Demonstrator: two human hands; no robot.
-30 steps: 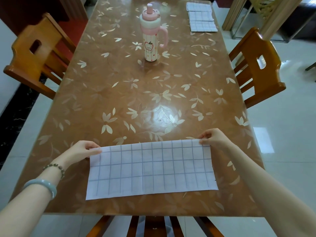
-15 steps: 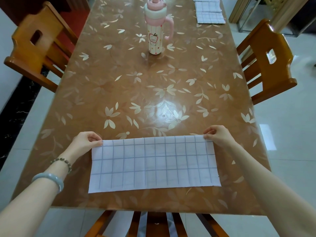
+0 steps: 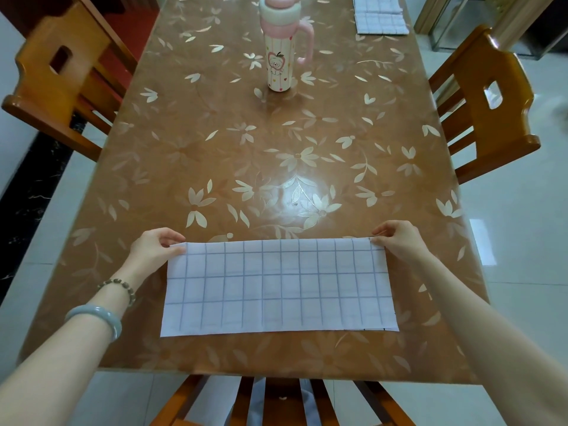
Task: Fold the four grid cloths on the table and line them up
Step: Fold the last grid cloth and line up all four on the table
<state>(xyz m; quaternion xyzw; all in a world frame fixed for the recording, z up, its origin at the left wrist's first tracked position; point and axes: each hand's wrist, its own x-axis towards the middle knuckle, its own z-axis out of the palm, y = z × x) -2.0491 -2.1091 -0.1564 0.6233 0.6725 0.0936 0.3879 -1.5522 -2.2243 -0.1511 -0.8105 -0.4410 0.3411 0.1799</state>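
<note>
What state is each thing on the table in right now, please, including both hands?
Grid cloth: folded into a long strip, flat near the front edge of the table.
Left hand: pinches the strip's far left corner.
Right hand: pinches the strip's far right corner.
Folded cloths: lying flat at the far right end, partly out of frame.
Bottle: upright, lid on, standing alone mid-table.

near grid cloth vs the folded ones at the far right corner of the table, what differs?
1. The near cloth is a long strip lying across the near edge of the table; the far cloths are compact folded blocks, cropped by the frame.
2. The left hand and right hand pinch the near cloth's far corners; nothing touches the far cloths.
Shared: white fabric, grey grid, lying flat.
</note>
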